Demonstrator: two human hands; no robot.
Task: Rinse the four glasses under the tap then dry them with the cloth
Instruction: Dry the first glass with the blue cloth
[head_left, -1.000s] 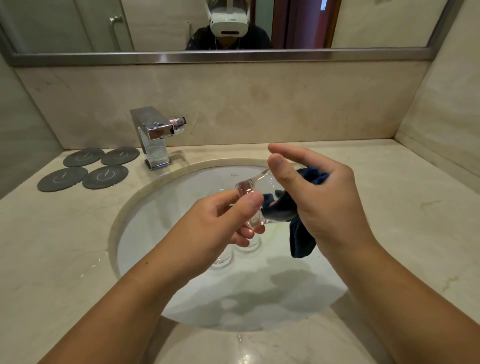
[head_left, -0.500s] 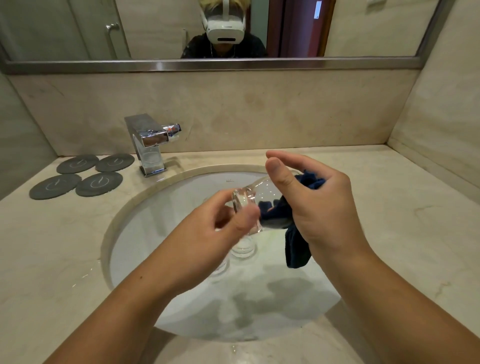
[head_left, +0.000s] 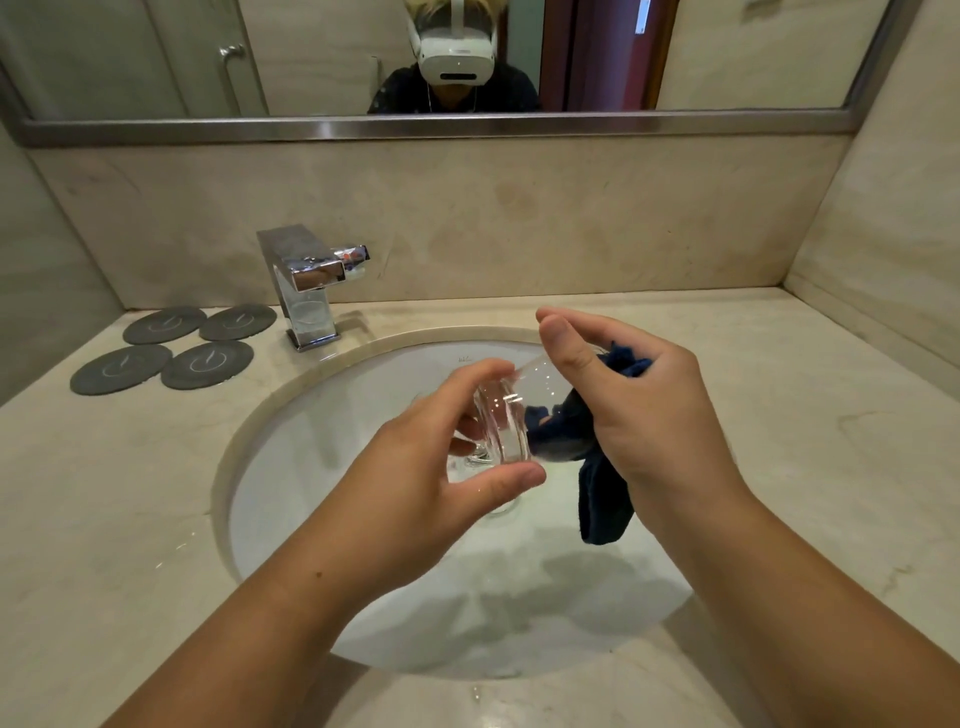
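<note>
Beige marble counter (head_left: 104, 493) wraps a white oval basin (head_left: 322, 467), with a chrome tap (head_left: 306, 283) at its back left and 4 dark round coasters (head_left: 171, 345) lying in a cluster left of the tap. Along the wall above runs a mirror (head_left: 311, 57), which reflects a person in a white headset (head_left: 454, 49).

Both hands are raised over the basin. The left hand (head_left: 415, 483) grips a clear glass (head_left: 506, 421) by its thick base, with the thumb clamped under the base and the forefinger curled over the top. The glass is tipped on its side, base toward the left hand and mouth toward the right. The right hand (head_left: 639, 415) holds a dark blue cloth (head_left: 605, 504). Its fingers curl round the cloth and its thumb lies straight along the upper wall of the glass. Part of the cloth is pushed into the mouth of the glass, and the rest hangs below the right hand, over the basin.

Other glasses (head_left: 480, 458) stand on the basin floor, mostly hidden behind the left hand, so their count cannot be told.
</note>
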